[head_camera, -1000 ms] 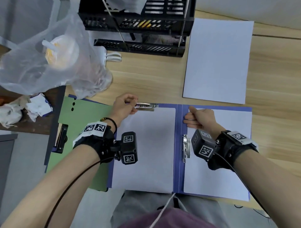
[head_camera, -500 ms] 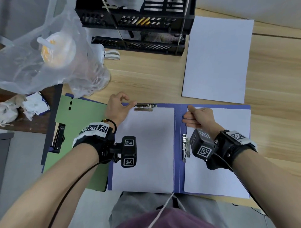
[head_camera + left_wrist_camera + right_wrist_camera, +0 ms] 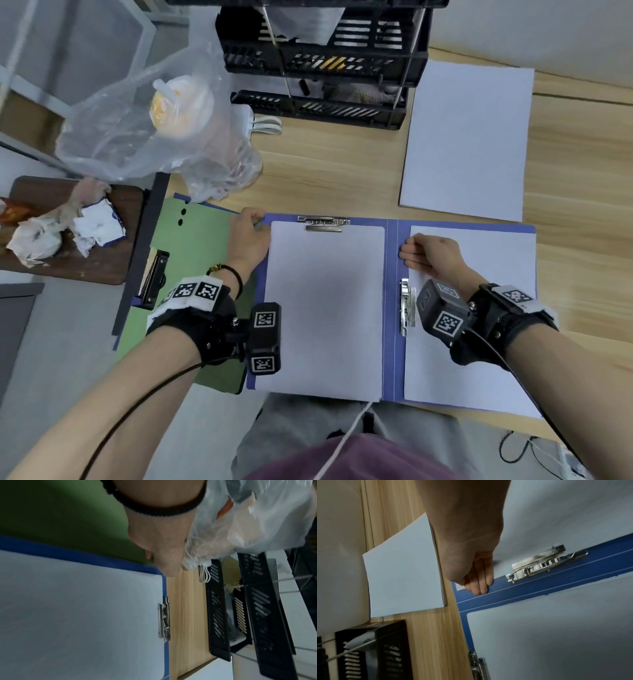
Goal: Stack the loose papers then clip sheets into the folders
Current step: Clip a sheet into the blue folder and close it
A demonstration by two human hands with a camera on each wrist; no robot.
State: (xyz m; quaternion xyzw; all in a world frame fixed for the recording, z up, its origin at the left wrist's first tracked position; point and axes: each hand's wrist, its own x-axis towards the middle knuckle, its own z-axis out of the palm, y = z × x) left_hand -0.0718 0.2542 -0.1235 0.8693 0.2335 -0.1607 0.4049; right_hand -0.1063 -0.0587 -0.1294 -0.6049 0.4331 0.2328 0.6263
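Here the blue folder (image 3: pixel 391 308) lies open on the wooden desk (image 3: pixel 335 178), a white sheet under each metal clip (image 3: pixel 323 223). The left hand (image 3: pixel 248 236) rests at its far left corner, fingers curled at the cover edge; whether they pinch it I cannot tell. The right hand (image 3: pixel 430 255) sits beside the spine, knuckles bent, fingertips (image 3: pixel 479 586) pressed on the sheet's edge. Beyond it lies a loose paper stack (image 3: pixel 466 137). No legible writing shows.
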